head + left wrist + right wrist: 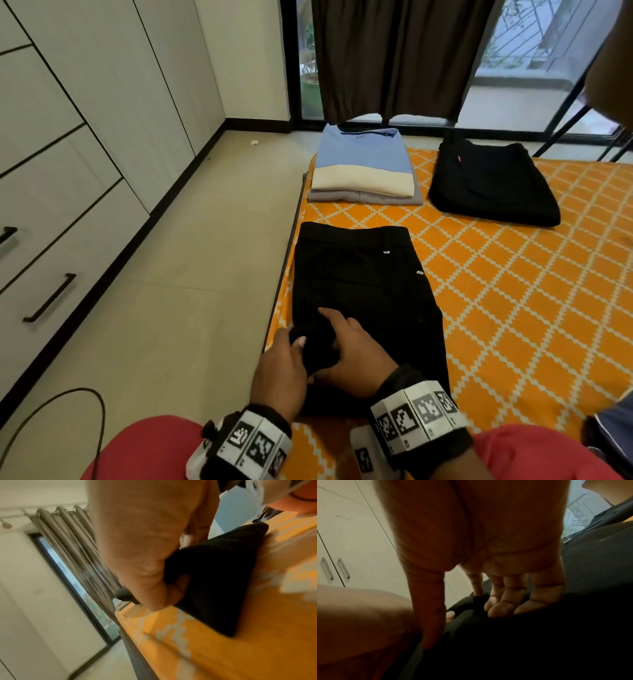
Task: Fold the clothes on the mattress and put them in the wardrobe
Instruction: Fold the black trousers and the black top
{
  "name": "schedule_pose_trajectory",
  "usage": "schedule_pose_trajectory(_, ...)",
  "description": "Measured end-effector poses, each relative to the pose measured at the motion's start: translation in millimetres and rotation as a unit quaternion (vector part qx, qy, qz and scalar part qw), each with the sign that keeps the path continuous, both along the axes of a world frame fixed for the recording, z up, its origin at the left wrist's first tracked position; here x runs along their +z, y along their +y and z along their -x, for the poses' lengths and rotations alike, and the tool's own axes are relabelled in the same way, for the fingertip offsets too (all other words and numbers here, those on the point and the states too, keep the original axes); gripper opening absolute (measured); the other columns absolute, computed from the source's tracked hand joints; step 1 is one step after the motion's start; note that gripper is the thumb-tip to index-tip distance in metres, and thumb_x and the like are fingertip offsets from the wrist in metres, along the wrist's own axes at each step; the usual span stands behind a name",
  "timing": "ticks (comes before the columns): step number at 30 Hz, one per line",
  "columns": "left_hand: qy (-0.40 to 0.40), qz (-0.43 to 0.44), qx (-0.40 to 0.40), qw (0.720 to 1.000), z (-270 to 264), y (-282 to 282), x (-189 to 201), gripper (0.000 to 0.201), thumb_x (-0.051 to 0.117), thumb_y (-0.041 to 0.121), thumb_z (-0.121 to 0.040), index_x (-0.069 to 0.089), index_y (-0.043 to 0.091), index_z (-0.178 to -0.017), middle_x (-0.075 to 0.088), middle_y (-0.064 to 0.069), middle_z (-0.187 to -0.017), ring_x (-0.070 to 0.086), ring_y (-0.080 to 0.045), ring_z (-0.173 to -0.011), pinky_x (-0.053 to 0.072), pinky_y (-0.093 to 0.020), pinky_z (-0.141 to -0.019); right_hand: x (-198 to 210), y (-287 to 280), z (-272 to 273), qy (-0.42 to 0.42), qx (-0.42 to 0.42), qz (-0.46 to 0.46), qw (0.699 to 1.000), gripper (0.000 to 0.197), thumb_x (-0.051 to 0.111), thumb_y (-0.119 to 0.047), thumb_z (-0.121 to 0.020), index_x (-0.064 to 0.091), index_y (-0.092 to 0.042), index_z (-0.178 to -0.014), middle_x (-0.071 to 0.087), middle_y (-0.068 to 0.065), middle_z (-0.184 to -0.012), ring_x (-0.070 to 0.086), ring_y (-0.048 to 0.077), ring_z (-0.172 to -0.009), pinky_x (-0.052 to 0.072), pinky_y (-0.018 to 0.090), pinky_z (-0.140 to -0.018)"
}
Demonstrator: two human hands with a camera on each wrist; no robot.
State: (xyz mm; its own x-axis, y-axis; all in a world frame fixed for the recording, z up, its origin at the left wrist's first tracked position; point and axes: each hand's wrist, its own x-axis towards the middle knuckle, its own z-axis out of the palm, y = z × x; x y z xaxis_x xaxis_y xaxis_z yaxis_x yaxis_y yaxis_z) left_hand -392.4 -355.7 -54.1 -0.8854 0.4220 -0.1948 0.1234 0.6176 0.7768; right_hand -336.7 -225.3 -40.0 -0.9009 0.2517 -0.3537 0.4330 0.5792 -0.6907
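Note:
Black trousers (359, 274) lie folded flat near the left edge of the orange patterned mattress (513, 308). At their near end a bunch of black cloth stands up between my two hands. My left hand (284, 366) grips that bunch from the left, thumb on top; the left wrist view shows its fingers (173, 588) curled into the black trousers (214, 581). My right hand (349, 353) holds the same bunch from the right, index finger stretched forward. In the right wrist view its curled fingertips (501, 608) and thumb dig into the trousers (539, 642).
Farther along the mattress sit a stack of folded shirts (363, 168), blue and cream on top, and a folded black garment (489, 185). The white wardrobe (85, 137) runs along the left, across a strip of floor. A cable (68, 411) lies on the floor. A dark curtain (394, 58) hangs behind.

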Motion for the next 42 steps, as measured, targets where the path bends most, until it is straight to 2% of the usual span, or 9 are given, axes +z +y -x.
schedule_pose_trajectory(4, -0.099, 0.024, 0.032, 0.994, 6, 5, -3, 0.014, 0.037, 0.023, -0.104, 0.023, 0.021, -0.106, 0.055, -0.004, -0.079, 0.053, -0.018, -0.063, 0.035, -0.03, -0.051, -10, -9, 2, -0.014, 0.01, -0.024, 1.0, 0.093, 0.067, -0.034, -0.083, 0.006, -0.035, -0.153, 0.032, 0.006, -0.14, 0.048, 0.027, -0.121, 0.048, 0.036, -0.097)
schedule_pose_trajectory(12, 0.028, 0.051, 0.029, 0.998, -11, 8, 3, 0.01, 0.038, 0.028, -0.102, 0.029, 0.024, -0.101, 0.044, -0.003, -0.112, 0.042, -0.005, -0.067, 0.028, -0.018, -0.051, 22, 21, -10, 0.051, 0.011, -0.167, 0.985, 0.072, 0.05, -0.028, -0.094, 0.011, -0.035, -0.153, 0.044, 0.003, -0.132, 0.052, 0.025, -0.114, 0.048, 0.043, -0.093)
schedule_pose_trajectory(17, 0.004, 0.062, -0.056, 0.997, -17, -8, 13, 0.044, 0.058, 0.051, -0.09, 0.028, 0.03, -0.114, 0.041, 0.007, -0.116, 0.05, -0.006, -0.095, 0.037, -0.013, -0.06, 82, 69, 8, 0.291, 0.074, -0.374, 0.878, 0.051, 0.047, -0.021, -0.09, 0.049, -0.02, -0.14, 0.057, 0.004, -0.128, 0.052, 0.027, -0.116, 0.047, 0.044, -0.094)
schedule_pose_trajectory(22, -0.022, 0.054, -0.042, 0.997, -12, -8, 8, 0.056, 0.07, 0.046, -0.084, 0.027, 0.028, -0.115, 0.056, 0.003, -0.121, 0.059, -0.018, -0.109, 0.041, -0.02, -0.072, 19, 59, 61, 0.15, 0.51, -0.431, 0.729, 0.048, 0.049, -0.028, -0.087, 0.055, -0.027, -0.134, 0.053, -0.001, -0.14, 0.043, 0.025, -0.136, 0.038, 0.051, -0.108)
schedule_pose_trajectory(29, -0.006, 0.127, -0.125, 0.984, -2, -5, 0, 0.055, 0.063, 0.05, -0.088, 0.027, 0.022, -0.12, 0.06, 0.001, -0.108, 0.062, -0.02, -0.099, 0.043, -0.026, -0.068, 19, 66, 133, 0.126, 0.613, -0.495, 0.603, 0.055, 0.026, -0.052, -0.098, 0.066, -0.015, -0.094, 0.07, 0.003, -0.086, 0.06, 0.031, -0.093, 0.036, 0.05, -0.099)
schedule_pose_trajectory(32, -0.03, 0.156, -0.157, 0.975, 2, -5, -7, 0.057, 0.055, 0.056, -0.09, 0.029, 0.018, -0.123, 0.059, -0.001, -0.115, 0.06, -0.02, -0.104, 0.046, -0.026, -0.072, 11, 81, 152, 0.086, 0.564, -0.547, 0.612, 0.066, 0.016, -0.056, -0.097, 0.069, -0.017, -0.098, 0.068, 0.007, -0.108, 0.058, 0.032, -0.106, 0.027, 0.05, -0.105)
schedule_pose_trajectory(36, 0.071, 0.238, -0.128, 0.96, -11, -2, -1, 0.092, 0.004, 0.08, -0.084, 0.041, 0.014, -0.136, 0.047, -0.008, -0.134, 0.053, -0.022, -0.116, 0.051, -0.033, -0.09, 15, 106, 138, 0.109, 0.376, -0.575, 0.718, 0.068, 0.017, -0.061, -0.098, 0.05, -0.019, -0.14, 0.039, 0.006, -0.153, 0.033, 0.032, -0.142, 0.013, 0.055, -0.115)
schedule_pose_trajectory(39, 0.184, 0.187, -0.094, 0.96, -20, 12, 5, 0.09, 0.018, 0.07, -0.089, 0.039, 0.003, -0.147, 0.038, -0.019, -0.151, 0.043, -0.039, -0.135, 0.041, -0.055, -0.1, 9, 109, 100, 0.243, 0.427, -0.526, 0.694, 0.067, 0.016, -0.057, -0.1, 0.03, -0.015, -0.15, 0.027, 0.004, -0.158, 0.02, 0.028, -0.147, 0.008, 0.053, -0.119)
schedule_pose_trajectory(42, 0.195, 0.182, -0.142, 0.953, -27, 26, -6, 0.102, 0.025, 0.075, -0.082, 0.028, 0.0, -0.15, 0.022, -0.022, -0.158, 0.027, -0.04, -0.143, 0.025, -0.057, -0.107, -17, 104, 57, 0.259, 0.529, -0.428, 0.686, 0.059, 0.023, -0.045, -0.102, 0.035, -0.009, -0.147, 0.035, 0.01, -0.155, 0.019, 0.027, -0.148, 0.011, 0.051, -0.12)
